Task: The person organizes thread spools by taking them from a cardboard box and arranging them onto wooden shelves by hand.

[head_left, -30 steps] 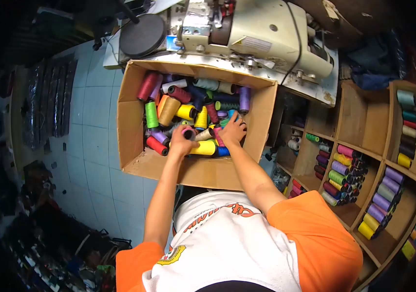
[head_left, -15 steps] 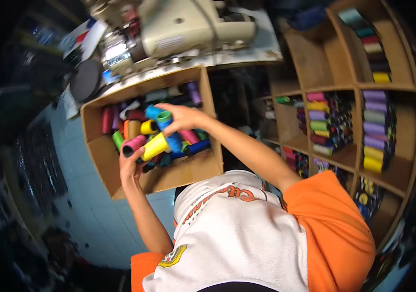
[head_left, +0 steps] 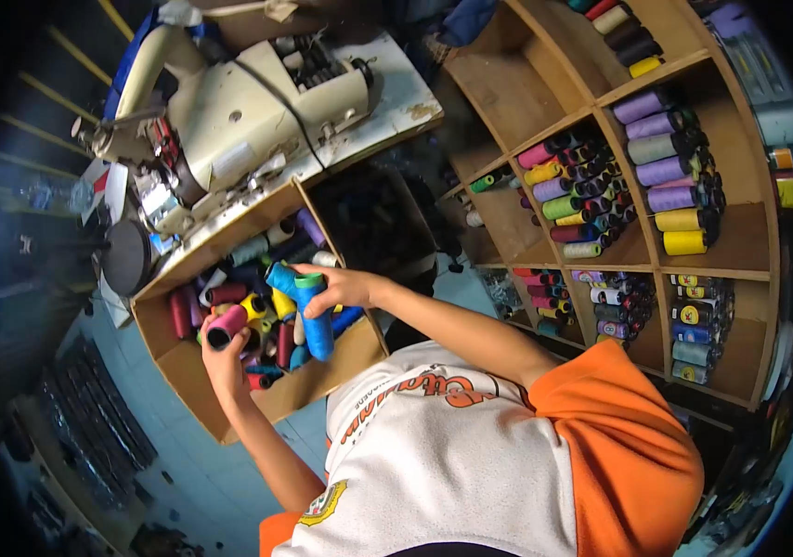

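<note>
My left hand (head_left: 222, 362) is closed round a pink thread spool (head_left: 227, 327), its dark hollow end facing me. My right hand (head_left: 352, 288) grips a blue thread spool (head_left: 317, 325) with a green top, held upright. A second blue spool (head_left: 281, 277) sits against it, partly behind the first and also in the right fingers. Both hands hover over an open cardboard box (head_left: 200, 395) of mixed thread spools. Inside it lie a dark red spool (head_left: 180, 314), a yellow spool (head_left: 253, 306) and several others, partly covered by my hands.
Behind the box stands a cream sewing machine (head_left: 239, 116) on a white table (head_left: 396, 88). To the right, a wooden shelf (head_left: 601, 97) holds rows of spools sorted by colour. A round black disc (head_left: 127, 258) sits at the box's far left corner.
The yellow spool between my hands has left my grasp. Pink stays in my left hand and blue in my right, with the hands farther apart. My view has turned toward the shelf.
</note>
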Motion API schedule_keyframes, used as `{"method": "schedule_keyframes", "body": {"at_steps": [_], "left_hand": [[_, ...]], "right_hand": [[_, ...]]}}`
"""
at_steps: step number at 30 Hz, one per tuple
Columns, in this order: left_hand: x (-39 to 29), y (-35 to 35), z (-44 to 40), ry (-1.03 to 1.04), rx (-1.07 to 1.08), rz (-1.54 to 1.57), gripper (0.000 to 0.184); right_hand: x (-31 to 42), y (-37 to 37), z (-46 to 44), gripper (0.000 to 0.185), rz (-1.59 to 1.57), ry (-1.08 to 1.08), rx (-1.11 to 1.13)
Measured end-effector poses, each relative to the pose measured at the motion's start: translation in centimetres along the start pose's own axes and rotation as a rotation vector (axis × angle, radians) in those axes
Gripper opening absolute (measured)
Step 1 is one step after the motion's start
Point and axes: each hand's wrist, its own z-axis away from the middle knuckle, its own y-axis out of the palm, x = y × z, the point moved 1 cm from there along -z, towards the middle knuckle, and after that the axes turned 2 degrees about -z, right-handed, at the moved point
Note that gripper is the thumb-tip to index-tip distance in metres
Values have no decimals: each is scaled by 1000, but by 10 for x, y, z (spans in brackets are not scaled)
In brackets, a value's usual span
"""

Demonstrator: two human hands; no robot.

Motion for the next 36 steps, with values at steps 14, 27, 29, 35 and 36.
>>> {"method": "schedule_keyframes", "body": {"at_steps": [14, 27, 29, 35, 36], "left_hand": [[-47, 88, 55, 64, 505, 626, 69], [-45, 111, 45, 109, 585, 645, 79], [-40, 114, 42, 76, 594, 687, 75], [-11, 150, 27, 23, 600, 795, 62], [-4, 159, 23, 32, 636, 878, 63]], "right_hand": [[58, 12, 57, 51, -415, -194, -136], [103, 33, 81, 100, 236, -325, -23], [103, 33, 79, 97, 312, -391, -100], [113, 44, 88, 84, 978, -527, -552], [116, 46, 92, 81, 967, -517, -607]]}}
